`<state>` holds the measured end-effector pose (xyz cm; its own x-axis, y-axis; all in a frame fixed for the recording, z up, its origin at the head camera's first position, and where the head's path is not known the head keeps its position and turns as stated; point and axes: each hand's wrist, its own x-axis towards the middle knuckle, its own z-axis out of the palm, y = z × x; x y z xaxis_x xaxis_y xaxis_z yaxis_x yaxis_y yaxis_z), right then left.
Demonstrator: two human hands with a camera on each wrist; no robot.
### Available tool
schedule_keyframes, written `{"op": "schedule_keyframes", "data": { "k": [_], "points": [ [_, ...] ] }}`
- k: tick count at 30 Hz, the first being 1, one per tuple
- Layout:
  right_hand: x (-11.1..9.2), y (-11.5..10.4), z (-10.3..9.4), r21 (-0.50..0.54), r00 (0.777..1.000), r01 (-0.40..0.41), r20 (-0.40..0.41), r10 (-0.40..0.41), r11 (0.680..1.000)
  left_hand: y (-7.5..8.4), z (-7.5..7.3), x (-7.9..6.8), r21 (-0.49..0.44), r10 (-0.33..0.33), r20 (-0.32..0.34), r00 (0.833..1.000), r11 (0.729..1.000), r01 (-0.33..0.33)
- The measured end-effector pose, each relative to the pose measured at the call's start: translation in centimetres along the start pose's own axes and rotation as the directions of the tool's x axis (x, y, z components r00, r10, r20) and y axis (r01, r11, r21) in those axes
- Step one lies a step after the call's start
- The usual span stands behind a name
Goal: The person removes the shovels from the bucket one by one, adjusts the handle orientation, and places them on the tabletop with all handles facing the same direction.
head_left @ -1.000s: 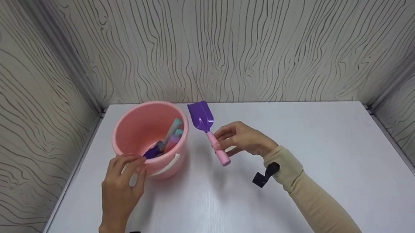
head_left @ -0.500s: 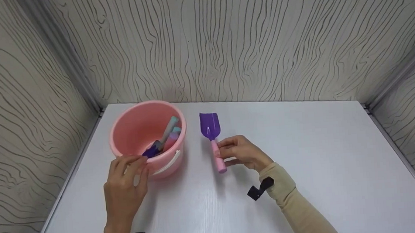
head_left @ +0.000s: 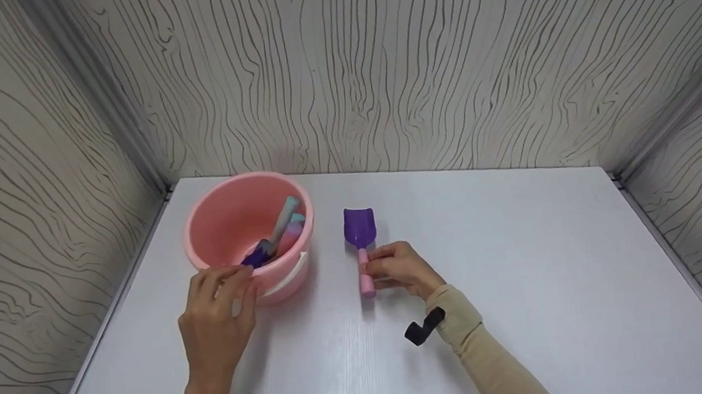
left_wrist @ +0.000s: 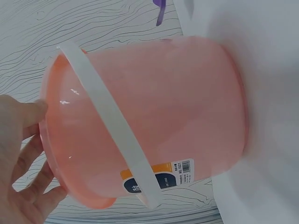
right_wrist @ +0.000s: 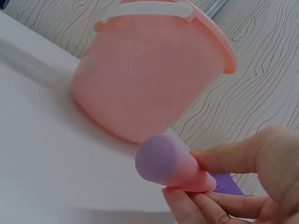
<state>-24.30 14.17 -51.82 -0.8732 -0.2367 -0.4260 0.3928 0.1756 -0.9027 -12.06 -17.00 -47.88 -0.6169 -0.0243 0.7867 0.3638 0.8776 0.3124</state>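
Observation:
My right hand [head_left: 404,271] pinches the pink handle of a small toy shovel [head_left: 360,227] between thumb and fingers. Its purple blade points away from me, low over the table to the right of the bucket. In the right wrist view the handle's rounded lilac end [right_wrist: 158,158] faces the camera and most of the blade is hidden. A pink plastic bucket [head_left: 279,284] stands upright at the left, and my left hand [head_left: 217,326] holds its near rim. In the left wrist view the thumb and fingertips [left_wrist: 55,198] are at that rim. The bucket's white handle [left_wrist: 112,116] hangs down its side.
Inside the bucket lie a grey tool with a teal-tipped handle [head_left: 284,218], a pink and lilac handle [head_left: 290,236] and a dark purple piece [head_left: 257,254]. A wood-grain patterned wall [head_left: 353,71] bounds the white table [head_left: 519,259] behind.
My right hand has brought the shovel down and toward me, lower over the table, and its blade has swung from leaning left to pointing straight away. My left hand stays at the bucket rim.

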Motion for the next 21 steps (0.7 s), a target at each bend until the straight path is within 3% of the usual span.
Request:
{"op": "schedule_keyframes", "data": {
  "k": [13,21],
  "points": [
    [0.7,0.5,1.5,0.032,0.999,-0.036,0.015,0.036,0.999,0.2,0.2,-0.1,0.014,0.027,-0.036,0.999,1.0,-0.027],
    [1.1,1.2,2.0,-0.01,1.0,-0.023,-0.008,0.023,1.0,0.0,0.2,-0.1,0.02,0.051,-0.04,0.998,0.999,-0.051]
  ]
}}
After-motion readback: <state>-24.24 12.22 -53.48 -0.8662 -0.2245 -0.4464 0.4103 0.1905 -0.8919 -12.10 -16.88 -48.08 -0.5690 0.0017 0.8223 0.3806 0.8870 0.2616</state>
